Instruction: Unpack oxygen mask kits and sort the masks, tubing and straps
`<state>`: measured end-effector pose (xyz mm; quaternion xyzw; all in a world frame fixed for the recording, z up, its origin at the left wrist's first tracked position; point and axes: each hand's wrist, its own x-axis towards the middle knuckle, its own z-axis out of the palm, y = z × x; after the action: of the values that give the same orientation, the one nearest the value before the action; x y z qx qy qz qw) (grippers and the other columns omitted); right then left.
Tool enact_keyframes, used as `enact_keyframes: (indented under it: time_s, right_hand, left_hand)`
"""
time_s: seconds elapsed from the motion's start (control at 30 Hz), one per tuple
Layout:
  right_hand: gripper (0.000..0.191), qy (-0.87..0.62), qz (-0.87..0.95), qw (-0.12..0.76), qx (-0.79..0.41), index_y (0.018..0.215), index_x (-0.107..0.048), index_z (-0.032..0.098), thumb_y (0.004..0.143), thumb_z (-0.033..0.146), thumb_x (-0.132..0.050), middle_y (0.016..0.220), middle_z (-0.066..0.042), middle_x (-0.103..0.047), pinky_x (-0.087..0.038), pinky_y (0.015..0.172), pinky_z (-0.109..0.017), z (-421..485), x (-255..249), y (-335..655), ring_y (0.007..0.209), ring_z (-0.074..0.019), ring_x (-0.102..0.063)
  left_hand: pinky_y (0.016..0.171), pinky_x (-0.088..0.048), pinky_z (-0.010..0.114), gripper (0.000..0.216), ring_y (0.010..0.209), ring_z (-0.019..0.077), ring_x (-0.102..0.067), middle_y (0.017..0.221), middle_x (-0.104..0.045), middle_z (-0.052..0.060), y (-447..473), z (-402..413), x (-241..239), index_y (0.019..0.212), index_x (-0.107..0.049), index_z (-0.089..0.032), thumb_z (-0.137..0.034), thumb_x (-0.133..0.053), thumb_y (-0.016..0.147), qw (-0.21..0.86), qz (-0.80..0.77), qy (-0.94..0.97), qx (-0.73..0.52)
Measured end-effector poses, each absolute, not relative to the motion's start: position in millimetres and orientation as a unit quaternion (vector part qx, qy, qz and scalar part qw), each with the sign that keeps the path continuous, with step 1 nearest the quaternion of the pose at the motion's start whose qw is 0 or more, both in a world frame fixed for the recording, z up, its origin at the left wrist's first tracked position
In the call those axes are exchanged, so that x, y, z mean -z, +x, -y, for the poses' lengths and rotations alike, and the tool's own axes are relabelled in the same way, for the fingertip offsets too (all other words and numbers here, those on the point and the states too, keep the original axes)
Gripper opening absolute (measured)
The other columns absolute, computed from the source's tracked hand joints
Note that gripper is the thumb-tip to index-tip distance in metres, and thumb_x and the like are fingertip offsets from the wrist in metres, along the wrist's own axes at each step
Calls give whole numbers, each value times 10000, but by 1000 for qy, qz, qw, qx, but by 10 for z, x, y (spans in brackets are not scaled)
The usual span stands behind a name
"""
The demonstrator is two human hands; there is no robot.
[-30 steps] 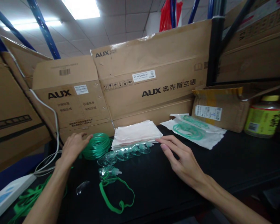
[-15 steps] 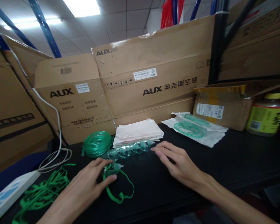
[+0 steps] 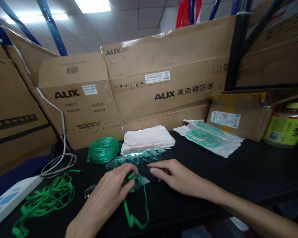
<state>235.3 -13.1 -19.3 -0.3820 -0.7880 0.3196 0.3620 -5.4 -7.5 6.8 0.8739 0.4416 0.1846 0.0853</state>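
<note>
My left hand (image 3: 109, 190) is closed, thumb and fingers pinching a clear green oxygen mask (image 3: 141, 180) just above the dark tabletop. From the mask a green elastic strap (image 3: 147, 205) hangs in a loop toward the front edge. Part of the mask lies hidden behind my fingers. My right hand (image 3: 176, 175) hovers a little to the right of it, fingers apart and nothing visible in them. Behind both hands, a nested row of clear masks (image 3: 139, 157) rests on the table. A clear curved piece (image 3: 89, 191) shows beside my left wrist.
A coil of green tubing (image 3: 103, 150) and a stack of white sheets (image 3: 147, 138) stand behind. Bagged tubing (image 3: 202, 138) lies at right, near an open carton (image 3: 235, 112) and a yellow-labelled jar (image 3: 285, 127). Loose green straps (image 3: 49, 196) and a power strip (image 3: 15, 201) occupy the left.
My left hand has moved right, carrying the mask and its strap away from the nested row. The right hand has come left, closer to the mask.
</note>
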Motion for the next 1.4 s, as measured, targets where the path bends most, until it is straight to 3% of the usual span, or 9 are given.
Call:
enact_keyframes:
  time_s: [0.13,0.23,0.43,0.7,0.9,1.03,1.17,1.3,1.4]
  right_hand:
    - [442,-289,662,308,-619,1083,-691,145,978,545,-532,840,-45,-688,-513,615,-233,19,80,2257,652,-119,-657]
    - [431,-229,585,342,-699,1222,-652,176,909,470,-686,894,-40,-698,-537,697,-239,-31,-45,2253,732,-121,-687]
    - [433,-214,595,427,-647,1274,-658,190,871,316,-752,1044,-77,-730,-531,788,-272,-84,-144,2351,919,-161,-687]
    - [481,-280,590,480,-586,1245,-656,155,802,279,-795,1079,-86,-731,-507,738,-271,-152,-109,2414,851,-155,-689]
    - [438,-267,543,540,-586,1199,-643,146,796,234,-792,894,-35,-727,-515,781,-294,-169,-145,2483,798,-147,-686]
    - [391,-240,556,542,-582,1184,-657,166,816,229,-774,943,-38,-727,-520,798,-309,-165,-127,2490,801,-148,-686]
    - [438,-261,579,532,-560,1222,-627,175,817,251,-775,1004,-51,-714,-510,803,-330,-176,-92,2492,821,-164,-688]
    - [435,-278,602,513,-544,1159,-638,194,769,254,-820,1151,-51,-663,-493,849,-314,-157,-64,2455,945,-164,-652]
    - [459,-276,611,492,-556,1125,-606,209,736,227,-849,1061,5,-639,-478,802,-256,-124,-46,2401,885,-119,-630]
  left_hand:
    - [838,-486,312,147,960,209,-662,1053,-683,31,142,48,-131,1051,-605,-248,-227,-493,958,46,-384,881,-272]
    - [896,-489,325,143,1027,215,-649,1104,-672,42,243,4,-203,1075,-610,-241,-227,-523,962,18,-354,875,-330]
    - [954,-515,300,235,1155,198,-626,1267,-642,36,282,-19,-280,1195,-646,-281,-261,-571,974,33,-306,872,-381]
    - [938,-517,315,159,1047,191,-645,1087,-696,15,96,31,-357,948,-748,-270,-299,-593,965,17,-323,801,-504]
    - [598,-552,234,245,890,189,-650,1036,-681,20,-277,73,-484,928,-755,-303,-492,-599,933,107,-336,729,-586]
    - [650,-592,266,371,854,229,-691,1029,-721,48,-527,55,-542,987,-777,-315,-613,-732,771,183,-356,795,-455]
    - [804,-583,271,339,973,230,-699,1118,-731,21,-555,-18,-546,1167,-720,-359,-504,-667,865,172,-412,842,-303]
    - [928,-530,298,306,1053,212,-657,1201,-696,3,-326,-15,-499,1191,-690,-333,-470,-610,929,116,-397,855,-312]
    - [925,-514,302,291,1026,191,-640,1219,-676,11,-87,46,-445,1201,-673,-299,-435,-585,959,105,-376,862,-324]
